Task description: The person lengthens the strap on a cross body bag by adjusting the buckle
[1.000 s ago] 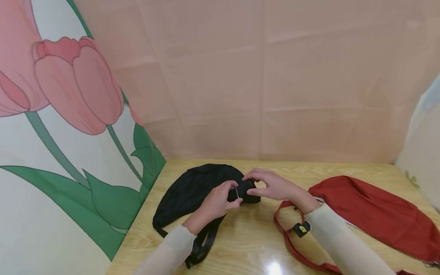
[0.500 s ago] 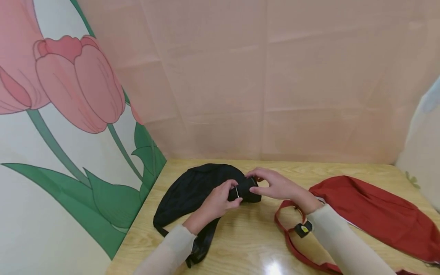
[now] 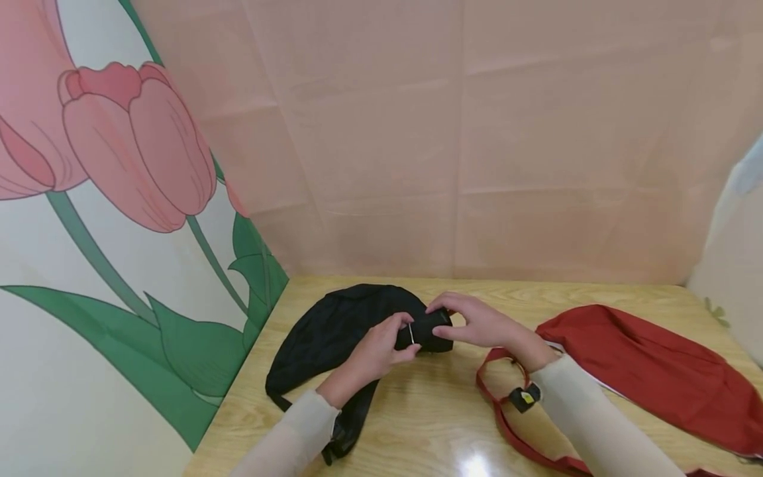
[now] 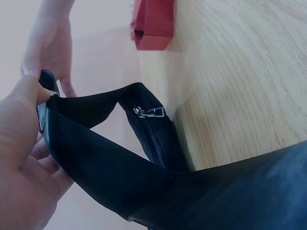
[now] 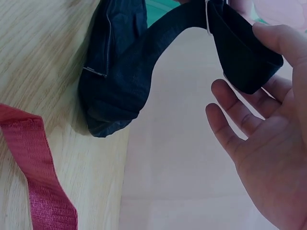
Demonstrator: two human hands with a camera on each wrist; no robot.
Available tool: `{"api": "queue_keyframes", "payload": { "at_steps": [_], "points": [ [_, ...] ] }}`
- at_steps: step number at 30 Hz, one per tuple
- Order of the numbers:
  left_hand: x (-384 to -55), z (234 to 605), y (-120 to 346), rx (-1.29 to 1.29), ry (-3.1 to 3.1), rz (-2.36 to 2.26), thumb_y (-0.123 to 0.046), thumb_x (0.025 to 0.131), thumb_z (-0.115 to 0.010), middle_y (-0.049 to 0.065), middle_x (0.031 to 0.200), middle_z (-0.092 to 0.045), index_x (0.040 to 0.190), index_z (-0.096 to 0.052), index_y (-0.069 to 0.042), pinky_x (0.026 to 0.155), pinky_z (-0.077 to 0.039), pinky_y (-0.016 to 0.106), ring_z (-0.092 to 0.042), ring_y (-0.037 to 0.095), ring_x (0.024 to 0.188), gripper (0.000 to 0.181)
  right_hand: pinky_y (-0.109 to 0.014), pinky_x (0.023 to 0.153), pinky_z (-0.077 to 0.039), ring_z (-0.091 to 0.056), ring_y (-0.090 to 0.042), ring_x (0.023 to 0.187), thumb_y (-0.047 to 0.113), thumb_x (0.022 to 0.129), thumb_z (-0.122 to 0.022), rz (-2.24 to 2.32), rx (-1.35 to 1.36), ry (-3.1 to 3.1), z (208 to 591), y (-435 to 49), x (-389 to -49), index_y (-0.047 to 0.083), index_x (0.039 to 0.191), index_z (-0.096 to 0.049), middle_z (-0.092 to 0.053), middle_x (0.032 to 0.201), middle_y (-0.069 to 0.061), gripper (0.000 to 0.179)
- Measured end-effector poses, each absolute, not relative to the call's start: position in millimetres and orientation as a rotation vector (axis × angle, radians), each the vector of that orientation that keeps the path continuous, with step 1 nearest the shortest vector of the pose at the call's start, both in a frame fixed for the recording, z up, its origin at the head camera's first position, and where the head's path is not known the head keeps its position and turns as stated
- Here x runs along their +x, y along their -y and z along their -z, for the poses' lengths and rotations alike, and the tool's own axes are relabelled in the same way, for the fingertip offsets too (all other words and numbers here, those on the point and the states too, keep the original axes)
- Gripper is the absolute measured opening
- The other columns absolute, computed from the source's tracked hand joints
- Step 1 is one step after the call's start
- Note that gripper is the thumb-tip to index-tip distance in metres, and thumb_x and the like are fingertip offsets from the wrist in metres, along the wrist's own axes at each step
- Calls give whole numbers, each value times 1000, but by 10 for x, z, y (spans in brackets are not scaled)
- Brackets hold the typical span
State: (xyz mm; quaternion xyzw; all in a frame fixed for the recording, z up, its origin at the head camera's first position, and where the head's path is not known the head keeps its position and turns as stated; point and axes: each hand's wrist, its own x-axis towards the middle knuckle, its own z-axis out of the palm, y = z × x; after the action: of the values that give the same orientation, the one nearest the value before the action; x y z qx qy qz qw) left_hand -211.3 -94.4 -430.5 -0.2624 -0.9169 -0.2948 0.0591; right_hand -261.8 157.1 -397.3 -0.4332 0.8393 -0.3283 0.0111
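Note:
A black waist bag [image 3: 334, 331] lies on the table at the left, its strap [image 3: 428, 331] raised off the wood in front of it. My left hand [image 3: 372, 348] pinches that strap beside a thin white band. In the right wrist view, my right hand [image 5: 273, 129] holds a folded loop of the strap [image 5: 244, 62], thumb on one side and fingers beneath. Its other fingers are spread. The left wrist view shows the strap running from my left hand [image 4: 24, 158] past the bag's metal zipper pull [image 4: 149, 112]. The loose strap end [image 3: 342, 440] hangs below my left wrist.
A red waist bag [image 3: 650, 371] lies at the right of the wooden table [image 3: 435, 424]. Its red strap [image 3: 507, 424] curls under my right forearm, with a black buckle [image 3: 524, 397] on it. A pinkish backdrop [image 3: 453, 165] rises behind the table.
My right hand has shifted slightly right, with more of the black strap loop showing between the hands. The hanging strap below my left wrist has narrowed. My left hand stays in place.

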Motion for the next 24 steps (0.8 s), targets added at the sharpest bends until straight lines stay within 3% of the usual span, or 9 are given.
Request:
{"api": "queue_keyframes", "payload": {
  "at_steps": [7,14,24],
  "points": [
    [-2096,4304,971,-795,2769,914,-28,94,-74,6,113,-65,131,-53,-8,81,-53,27,-61,13,90,47,-32,82,-49,-56,-13,96,33,97,-70,1039,-1338,-2612,3939,-1565,-2594,12,130,-63,-63,123,0,40],
    [-2094,4317,991,-818,2755,906,-27,94,-74,9,112,-66,130,-52,-7,78,-52,25,-62,13,88,47,-44,96,-51,-60,-19,114,38,97,-68,979,-1364,-2600,3916,-1497,-2562,12,132,-63,-62,129,0,44],
    [-2082,4326,1041,-764,2769,924,-33,94,-74,4,111,-65,130,-53,-9,75,-52,25,-61,11,84,48,-36,89,-52,-60,-13,102,31,97,-69,1052,-1320,-2636,3931,-1517,-2568,14,129,-63,-64,123,0,36]
  ]
}}
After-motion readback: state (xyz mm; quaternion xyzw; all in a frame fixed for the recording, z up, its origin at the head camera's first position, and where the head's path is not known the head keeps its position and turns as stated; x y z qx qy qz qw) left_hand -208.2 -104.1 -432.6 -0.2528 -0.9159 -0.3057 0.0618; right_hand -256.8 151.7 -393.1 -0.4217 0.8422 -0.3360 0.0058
